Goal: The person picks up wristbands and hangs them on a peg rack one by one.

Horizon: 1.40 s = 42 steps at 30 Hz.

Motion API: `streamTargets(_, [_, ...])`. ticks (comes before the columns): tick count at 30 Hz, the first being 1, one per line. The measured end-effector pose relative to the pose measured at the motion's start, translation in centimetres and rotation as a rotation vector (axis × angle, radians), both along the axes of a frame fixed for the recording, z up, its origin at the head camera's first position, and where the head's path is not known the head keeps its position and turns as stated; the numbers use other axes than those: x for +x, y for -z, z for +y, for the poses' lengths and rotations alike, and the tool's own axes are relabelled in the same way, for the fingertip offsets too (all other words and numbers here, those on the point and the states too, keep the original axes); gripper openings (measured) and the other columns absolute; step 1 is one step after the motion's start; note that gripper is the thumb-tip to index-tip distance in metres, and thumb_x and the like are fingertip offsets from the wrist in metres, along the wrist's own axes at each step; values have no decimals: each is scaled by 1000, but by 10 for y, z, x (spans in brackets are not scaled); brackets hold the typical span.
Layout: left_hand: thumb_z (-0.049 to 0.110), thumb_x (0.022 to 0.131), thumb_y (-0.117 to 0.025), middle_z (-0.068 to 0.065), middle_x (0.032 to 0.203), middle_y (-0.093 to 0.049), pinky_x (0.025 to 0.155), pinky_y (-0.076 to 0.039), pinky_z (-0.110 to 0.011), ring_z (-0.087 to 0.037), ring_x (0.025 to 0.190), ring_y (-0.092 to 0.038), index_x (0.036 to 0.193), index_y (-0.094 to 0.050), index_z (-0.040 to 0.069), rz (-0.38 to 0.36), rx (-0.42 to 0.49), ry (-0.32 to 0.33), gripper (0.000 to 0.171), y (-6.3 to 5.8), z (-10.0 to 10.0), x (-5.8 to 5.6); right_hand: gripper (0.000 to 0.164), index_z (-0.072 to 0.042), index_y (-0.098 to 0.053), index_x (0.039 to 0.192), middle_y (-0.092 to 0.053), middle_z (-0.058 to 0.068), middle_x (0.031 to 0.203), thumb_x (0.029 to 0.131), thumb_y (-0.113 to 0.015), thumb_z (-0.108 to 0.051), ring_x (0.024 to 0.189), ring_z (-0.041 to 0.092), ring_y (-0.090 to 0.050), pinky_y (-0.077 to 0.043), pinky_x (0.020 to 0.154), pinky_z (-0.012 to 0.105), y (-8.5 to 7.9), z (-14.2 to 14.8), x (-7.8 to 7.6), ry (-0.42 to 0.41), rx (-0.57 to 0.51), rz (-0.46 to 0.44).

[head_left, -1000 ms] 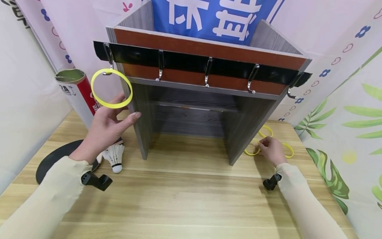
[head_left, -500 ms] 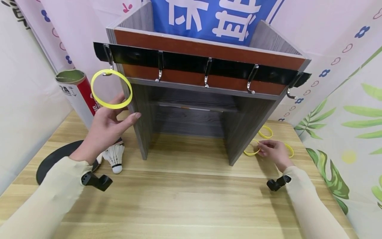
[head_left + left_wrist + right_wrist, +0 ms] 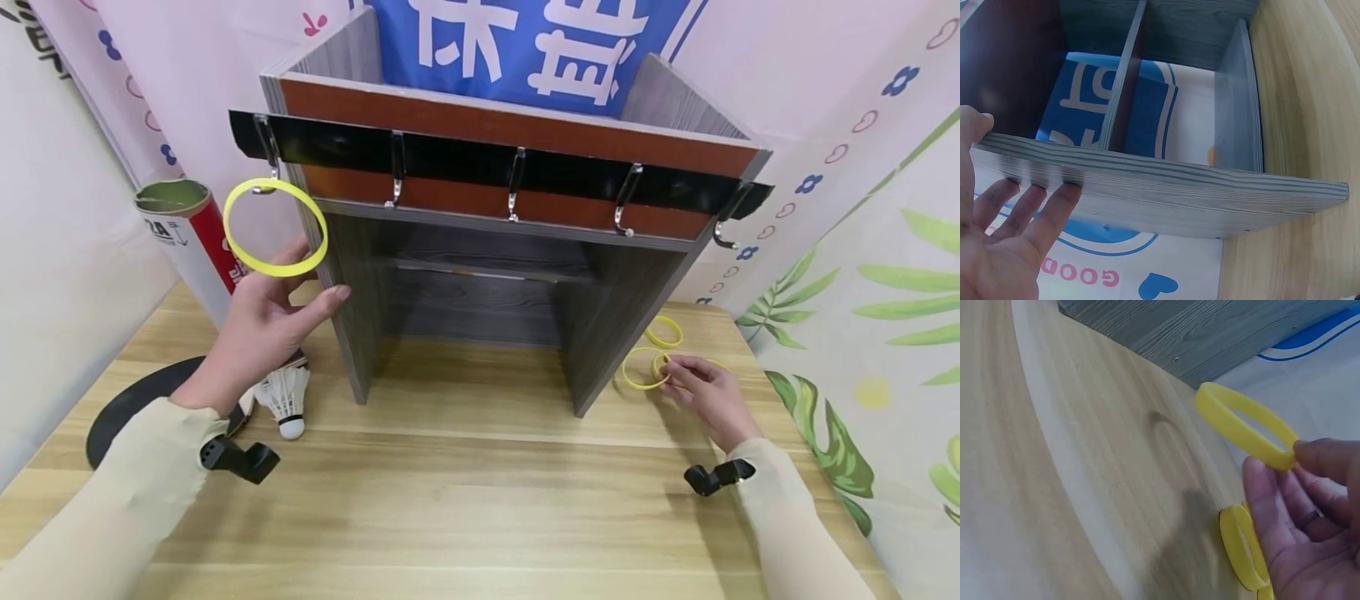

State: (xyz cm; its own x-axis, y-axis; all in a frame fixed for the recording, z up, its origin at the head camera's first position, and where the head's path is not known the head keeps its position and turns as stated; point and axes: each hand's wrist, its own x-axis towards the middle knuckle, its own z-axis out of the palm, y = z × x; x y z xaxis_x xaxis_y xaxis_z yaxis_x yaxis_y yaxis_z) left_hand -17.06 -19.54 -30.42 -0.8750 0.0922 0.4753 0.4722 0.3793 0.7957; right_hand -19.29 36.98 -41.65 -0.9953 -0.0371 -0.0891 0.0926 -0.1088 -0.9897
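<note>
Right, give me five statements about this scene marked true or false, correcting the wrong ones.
1. The right hand pinches a yellow ring. True.
2. Every hook carries a ring. False: only the leftmost hook carries one.
3. The left hand holds the side board of the shelf unit. True.
4. The shuttlecock lies inside the shelf unit. False: the shuttlecock lies on the table.
5. The red-and-white tube stands on the left hand's side of the shelf unit. True.

At right of the head view, one smooth yellow ring (image 3: 1232,425) is held tilted above the desk (image 3: 450,500). At upper left, another ring (image 3: 281,271) hangs on the leftmost hook (image 3: 265,137) of the grey wooden rack (image 3: 618,308), which stands upright.
</note>
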Motion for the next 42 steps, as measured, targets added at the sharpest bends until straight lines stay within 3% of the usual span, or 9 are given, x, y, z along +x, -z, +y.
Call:
streamTargets(6, [1, 94, -74, -9, 167, -44, 102, -47, -6, -34, 151, -46, 159, -46, 14, -14, 1, 1, 72, 1, 0, 0, 23, -6, -73, 106, -78, 2, 99, 105, -53, 4, 93, 11, -74, -64, 87, 22, -6, -3, 13, 24, -223, 103])
streamTargets(17, [-2, 93, -73, -9, 165, -47, 107, -46, -8, -27, 150, -48, 156, -50, 13, 21, 14, -3, 69, 1, -1, 0, 28, 1, -75, 106, -77, 10, 97, 105, -48, 8, 89, 19, -75, -65, 78, 28, -49, -28, 28, 37, -418, 349])
streamTargets(24, [0, 94, -73, -8, 166, -45, 105, -47, -7, -33, 151, -47, 154, -53, 12, 3, 5, -5, 65, 1, -2, 0, 32, 10, -69, 114, -76, 19, 104, 105, -39, 15, 92, 26, -75, -66, 80, 33, -78, -39, 45, -70, -505, 491])
streamTargets(32, [0, 94, -73, -7, 165, -47, 111, -46, -14, -29, 151, -47, 154, -53, 13, 13, -2, -6, 65, 2, -1, 0, 34, 14, -65, 120, -76, 19, 107, 104, -35, 18, 96, 25, -76, -67, 84, 33, -101, -61, 62, -161, -408, 566])
streamTargets(36, [0, 94, -73, -7, 165, -46, 107, -46, -9, -31, 151, -47, 154, -53, 13, 13, 3, -5, 65, 2, -1, 0, 34, 14, -63, 122, -77, 19, 109, 102, -37, 21, 99, 24, -76, -66, 85, 32, -107, -81, 67, -231, -323, 583])
streamTargets(42, [1, 94, -73, -7, 166, -46, 107, -46, -9, -32, 152, -45, 155, -51, 14, 5, 8, 1, 66, 2, -1, 0, 32, 4, -66, 121, -77, 11, 108, 102, -44, 18, 99, 18, -77, -66, 85, 28, -118, -119, 70, -292, -154, 549])
